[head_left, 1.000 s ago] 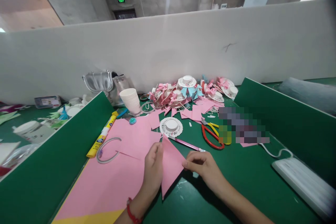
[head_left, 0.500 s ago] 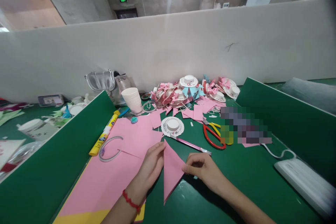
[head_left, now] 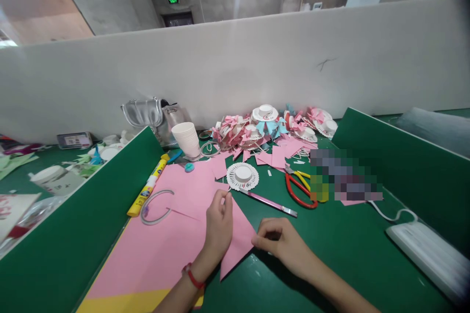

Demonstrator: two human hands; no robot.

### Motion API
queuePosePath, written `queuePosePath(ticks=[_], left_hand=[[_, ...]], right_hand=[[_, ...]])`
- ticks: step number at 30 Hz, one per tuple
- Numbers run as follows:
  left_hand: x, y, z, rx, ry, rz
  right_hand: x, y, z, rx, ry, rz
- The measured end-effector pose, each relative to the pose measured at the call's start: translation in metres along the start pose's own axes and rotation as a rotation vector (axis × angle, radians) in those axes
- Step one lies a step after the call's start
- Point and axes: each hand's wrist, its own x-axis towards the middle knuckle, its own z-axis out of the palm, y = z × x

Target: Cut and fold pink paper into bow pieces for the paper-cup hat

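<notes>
A folded pink paper triangle (head_left: 240, 230) is held just above the green table. My left hand (head_left: 220, 222), with a red cord bracelet on its wrist, covers the triangle's left side and has its fingers closed near the upper corner. My right hand (head_left: 284, 242) pinches the right corner between thumb and forefinger. Beyond the fingers are a small white hat-shaped paper cup piece (head_left: 243, 175) with a fringed brim and a pink craft knife (head_left: 270, 201). Large pink paper sheets (head_left: 154, 254) lie left of my hands.
Red-and-yellow scissors (head_left: 301, 190) lie to the right, near a white face mask (head_left: 428, 254). A yellow glue tube (head_left: 149, 186) lies by the left green divider (head_left: 91, 200). Stacked paper cups (head_left: 186, 141) and a pile of paper hats (head_left: 238, 134) stand at the back.
My left hand has turned over the triangle and now hides its left edge. The triangle's lower tip has swung left. My right hand has shifted slightly, still on the right corner.
</notes>
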Motion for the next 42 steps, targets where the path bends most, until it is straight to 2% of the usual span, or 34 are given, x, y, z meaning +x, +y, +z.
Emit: queuePosePath(ticks=[6,10,12,16,18,21,23,26,32,37,42], left_hand=[[0.004,0.003,-0.002,-0.201,0.012,-0.049],[-0.001,0.004,0.000,-0.319,-0.160,-0.201],[-0.004,0.003,0.000,-0.298,-0.210,-0.176],[-0.005,0.004,-0.001,-0.170,-0.123,-0.044],[-0.005,0.006,-0.001,-0.135,-0.099,-0.046],[-0.006,0.010,-0.001,-0.161,-0.106,-0.186],[-0.006,0.011,0.000,-0.255,-0.173,-0.289],[-0.006,0.011,0.002,-0.379,-0.272,-0.353],[-0.006,0.009,0.000,-0.356,-0.192,-0.431],[-0.008,0.008,-0.004,-0.548,-0.299,-0.411],[0.000,0.006,-0.012,-0.601,-0.370,-0.364]], right_hand=[[0.003,0.001,-0.004,0.042,0.076,-0.012],[0.006,0.002,-0.011,0.055,0.208,-0.019],[0.007,0.002,-0.013,0.055,0.247,-0.026],[0.007,0.001,-0.012,0.069,0.246,-0.033],[0.006,0.001,-0.011,0.070,0.240,-0.036],[0.005,-0.001,-0.012,0.084,0.260,-0.034],[0.005,-0.002,-0.015,0.115,0.314,-0.031],[0.006,-0.004,-0.021,0.166,0.394,-0.017],[0.008,-0.003,-0.027,0.156,0.394,-0.024],[0.010,0.000,-0.034,0.132,0.454,-0.027],[0.010,-0.001,-0.044,0.141,0.490,-0.042]])
